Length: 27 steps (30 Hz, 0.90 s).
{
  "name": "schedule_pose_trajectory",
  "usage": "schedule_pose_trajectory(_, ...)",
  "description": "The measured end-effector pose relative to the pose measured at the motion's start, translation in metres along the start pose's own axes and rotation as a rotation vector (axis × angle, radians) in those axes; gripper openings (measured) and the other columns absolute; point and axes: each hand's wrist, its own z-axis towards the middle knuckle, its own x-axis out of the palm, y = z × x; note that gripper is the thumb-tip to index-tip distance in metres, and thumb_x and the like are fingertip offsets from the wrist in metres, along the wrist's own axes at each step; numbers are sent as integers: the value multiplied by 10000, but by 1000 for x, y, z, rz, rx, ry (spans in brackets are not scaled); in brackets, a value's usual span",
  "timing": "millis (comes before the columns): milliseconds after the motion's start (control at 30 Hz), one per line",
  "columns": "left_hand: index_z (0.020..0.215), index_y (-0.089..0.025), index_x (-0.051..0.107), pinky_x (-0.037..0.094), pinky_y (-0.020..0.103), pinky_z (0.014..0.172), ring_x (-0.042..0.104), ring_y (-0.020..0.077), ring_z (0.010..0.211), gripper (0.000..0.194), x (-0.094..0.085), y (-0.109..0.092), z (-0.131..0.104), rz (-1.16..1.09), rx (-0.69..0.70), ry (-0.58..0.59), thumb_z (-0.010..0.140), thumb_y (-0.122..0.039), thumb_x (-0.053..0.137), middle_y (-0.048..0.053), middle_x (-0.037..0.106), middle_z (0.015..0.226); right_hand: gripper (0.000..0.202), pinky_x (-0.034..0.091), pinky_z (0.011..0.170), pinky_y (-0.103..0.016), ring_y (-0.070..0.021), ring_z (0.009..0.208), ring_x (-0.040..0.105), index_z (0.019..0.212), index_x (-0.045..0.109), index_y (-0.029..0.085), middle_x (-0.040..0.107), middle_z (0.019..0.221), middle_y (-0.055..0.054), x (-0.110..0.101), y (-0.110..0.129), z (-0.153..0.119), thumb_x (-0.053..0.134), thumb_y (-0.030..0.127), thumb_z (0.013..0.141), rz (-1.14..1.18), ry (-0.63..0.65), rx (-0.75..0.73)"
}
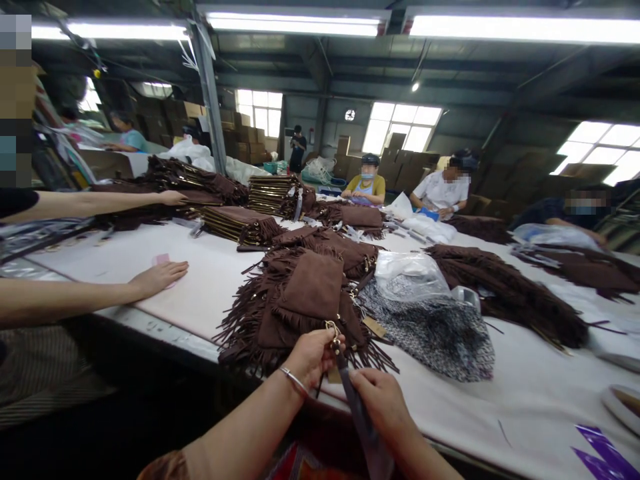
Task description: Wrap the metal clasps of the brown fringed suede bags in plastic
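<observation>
My left hand (311, 357), with a bracelet on its wrist, pinches the metal clasp (337, 347) at the top of a dark strap (356, 400). A loop of pale cord (331, 326) shows at its fingertips. Lower down, my right hand (379, 395) is closed on the strap, thumb along its edge. The strap hangs toward my lap. Just beyond my hands lies a pile of brown fringed bags, with one suede bag (315, 283) on top. A tan paper tag (374, 327) rests at the pile's right side; another tag is partly hidden below my left hand.
To the right lie a speckled cloth (435, 340), a clear plastic bag (411, 275) and more brown fringed pieces (510, 293). Stacked bags (240, 223) stand farther back. At left, a co-worker's hand (160, 277) rests on the white table (200, 310). Several people sit across.
</observation>
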Motion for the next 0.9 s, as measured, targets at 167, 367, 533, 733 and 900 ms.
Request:
schedule_pose_trajectory(167, 802, -112, 671, 481, 240, 575, 618, 128, 598, 170, -3, 1, -4, 64, 53, -7, 757, -276, 666, 47, 663, 709, 414, 354, 533, -248, -173, 586, 549, 607, 720, 148, 639, 563, -19, 10, 19, 45, 518, 453, 802, -31, -26, -30)
schedule_pose_trajectory(367, 747, -127, 638, 504, 269, 590, 615, 140, 589, 145, -6, -1, -6, 116, 122, -42, 759, -271, 651, 40, 653, 673, 377, 410, 597, -269, -208, 658, 607, 656, 747, 142, 695, 631, -50, 16, 25, 70, 527, 424, 776, -48, -44, -53)
schedule_pose_trajectory(533, 727, -135, 597, 515, 289, 576, 611, 143, 555, 202, -4, -8, 2, 85, 171, -159, 821, -313, 593, 68, 658, 687, 406, 398, 549, -251, -182, 605, 575, 639, 724, 141, 647, 575, -24, 19, 22, 64, 526, 466, 780, 43, -29, -14)
schedule_pose_trajectory(733, 604, -136, 590, 436, 243, 482, 519, 123, 494, 173, 0, -10, 8, 139, 236, -215, 705, -254, 664, 0, 544, 522, 412, 376, 548, -254, -182, 608, 558, 622, 712, 137, 622, 561, -24, 21, 22, 65, 517, 461, 786, 1, -18, -43)
schedule_pose_trajectory(900, 657, -135, 622, 484, 281, 538, 582, 165, 627, 144, -1, -12, 4, 120, 224, -183, 656, -263, 687, 36, 621, 634, 425, 388, 575, -257, -196, 645, 574, 629, 709, 135, 650, 602, -42, 24, 26, 78, 481, 455, 789, -37, -83, -81)
